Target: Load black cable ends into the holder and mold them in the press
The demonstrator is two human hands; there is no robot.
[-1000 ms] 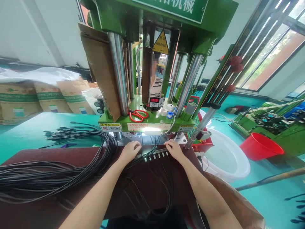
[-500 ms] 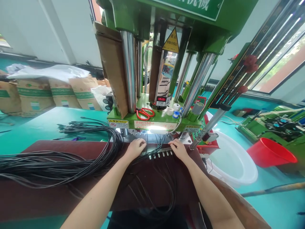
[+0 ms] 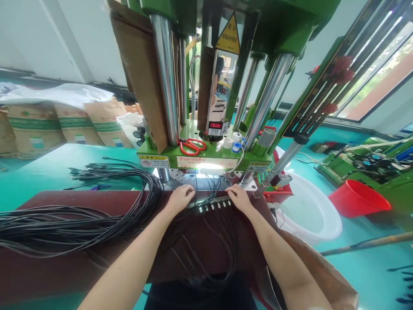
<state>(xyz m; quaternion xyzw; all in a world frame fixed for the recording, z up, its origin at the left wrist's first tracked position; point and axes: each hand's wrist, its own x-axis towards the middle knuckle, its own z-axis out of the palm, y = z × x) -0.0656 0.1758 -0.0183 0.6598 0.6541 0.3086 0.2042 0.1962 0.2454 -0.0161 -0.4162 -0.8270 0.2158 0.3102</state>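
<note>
We are keeping our left hand and right hand curled beside the connector row, perhaps steadying its ends; whether we're pinching anything, we cannot tell.

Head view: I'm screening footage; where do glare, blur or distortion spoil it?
Head view: glare from the lamp washes out part of the red-lettered strip; head view: the window is bright and blurred; head view: steel columns splay, likely lens distortion, while left hand and right hand look clear.
</note>
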